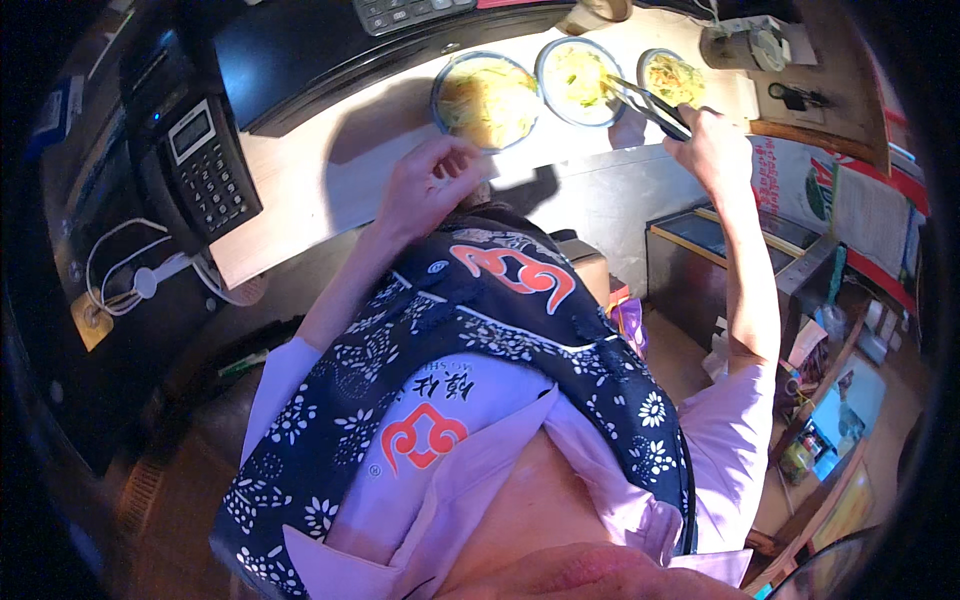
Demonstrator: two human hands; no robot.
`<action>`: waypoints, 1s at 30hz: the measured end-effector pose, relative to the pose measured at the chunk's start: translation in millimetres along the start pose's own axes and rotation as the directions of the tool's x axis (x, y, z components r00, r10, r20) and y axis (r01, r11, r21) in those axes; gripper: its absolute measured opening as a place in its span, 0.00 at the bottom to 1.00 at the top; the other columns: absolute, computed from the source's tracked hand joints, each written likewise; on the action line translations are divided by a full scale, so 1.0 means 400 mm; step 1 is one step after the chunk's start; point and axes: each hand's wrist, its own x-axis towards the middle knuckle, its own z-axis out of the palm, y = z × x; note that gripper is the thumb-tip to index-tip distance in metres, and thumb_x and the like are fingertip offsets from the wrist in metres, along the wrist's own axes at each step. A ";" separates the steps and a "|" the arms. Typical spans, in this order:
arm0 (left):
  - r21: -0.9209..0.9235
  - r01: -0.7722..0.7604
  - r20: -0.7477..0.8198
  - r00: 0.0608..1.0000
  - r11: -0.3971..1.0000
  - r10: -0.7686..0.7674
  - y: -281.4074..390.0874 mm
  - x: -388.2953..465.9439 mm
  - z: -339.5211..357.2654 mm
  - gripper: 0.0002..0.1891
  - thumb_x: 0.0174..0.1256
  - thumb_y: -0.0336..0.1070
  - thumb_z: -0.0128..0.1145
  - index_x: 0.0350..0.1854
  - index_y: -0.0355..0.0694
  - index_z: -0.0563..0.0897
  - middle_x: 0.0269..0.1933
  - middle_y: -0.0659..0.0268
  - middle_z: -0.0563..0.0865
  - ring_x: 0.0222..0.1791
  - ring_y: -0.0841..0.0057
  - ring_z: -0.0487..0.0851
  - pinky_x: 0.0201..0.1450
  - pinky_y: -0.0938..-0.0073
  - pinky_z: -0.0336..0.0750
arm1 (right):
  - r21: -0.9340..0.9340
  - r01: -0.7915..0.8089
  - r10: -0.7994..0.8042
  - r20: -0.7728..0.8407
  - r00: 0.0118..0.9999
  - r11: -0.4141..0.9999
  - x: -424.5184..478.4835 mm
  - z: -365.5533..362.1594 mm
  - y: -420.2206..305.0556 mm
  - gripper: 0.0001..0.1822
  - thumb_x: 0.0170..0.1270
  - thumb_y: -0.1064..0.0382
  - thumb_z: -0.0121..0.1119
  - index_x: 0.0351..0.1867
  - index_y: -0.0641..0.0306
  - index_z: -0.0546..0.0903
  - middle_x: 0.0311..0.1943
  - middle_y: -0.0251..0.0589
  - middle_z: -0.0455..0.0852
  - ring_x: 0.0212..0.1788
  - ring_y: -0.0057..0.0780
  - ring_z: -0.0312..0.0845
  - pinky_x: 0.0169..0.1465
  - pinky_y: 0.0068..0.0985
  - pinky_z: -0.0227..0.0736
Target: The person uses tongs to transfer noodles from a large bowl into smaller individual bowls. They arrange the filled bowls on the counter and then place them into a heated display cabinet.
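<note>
My right hand grips a pair of dark-handled metal tongs. Their tips reach into the middle bowl, which holds pale yellow-green food shreds. To its left sits a larger bowl with similar shredded food, brightly lit. A smaller bowl of shreds with orange bits stands on the right, partly behind the tongs. My left hand hovers by the near edge of the counter, below the large bowl. Its fingers are loosely curled, and nothing shows between them.
The bowls stand on a light wooden counter. At left are a black telephone-like keypad device and white cables. A black cabinet or machine lies behind. A clear container stands at right; beneath is a dark box.
</note>
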 end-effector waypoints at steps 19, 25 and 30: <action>-0.002 0.032 -0.077 0.997 0.999 -0.032 -0.013 -0.041 -0.037 0.12 0.61 0.39 0.66 0.44 0.41 0.86 0.33 0.68 0.85 0.31 0.81 0.78 0.37 0.79 0.74 | 0.097 0.347 -0.340 -0.085 0.937 0.933 -0.058 -0.064 -0.206 0.41 0.40 0.56 0.79 0.62 0.59 0.78 0.44 0.43 0.83 0.46 0.43 0.85 0.48 0.35 0.82; 0.009 0.042 -0.145 0.989 0.999 -0.040 -0.024 -0.063 -0.041 0.14 0.61 0.42 0.65 0.44 0.38 0.86 0.35 0.63 0.86 0.32 0.77 0.82 0.37 0.75 0.78 | -0.096 0.473 -0.483 -0.172 0.859 0.876 -0.020 -0.065 -0.233 0.37 0.44 0.60 0.77 0.60 0.57 0.78 0.42 0.40 0.82 0.47 0.37 0.84 0.45 0.33 0.84; 0.008 0.068 -0.138 0.988 0.998 -0.067 -0.020 -0.069 -0.046 0.15 0.61 0.42 0.65 0.45 0.38 0.86 0.36 0.63 0.86 0.34 0.75 0.83 0.39 0.74 0.78 | -0.189 0.467 -0.490 -0.100 0.866 0.864 0.001 -0.064 -0.247 0.35 0.47 0.61 0.75 0.61 0.53 0.79 0.44 0.38 0.84 0.47 0.35 0.85 0.47 0.30 0.83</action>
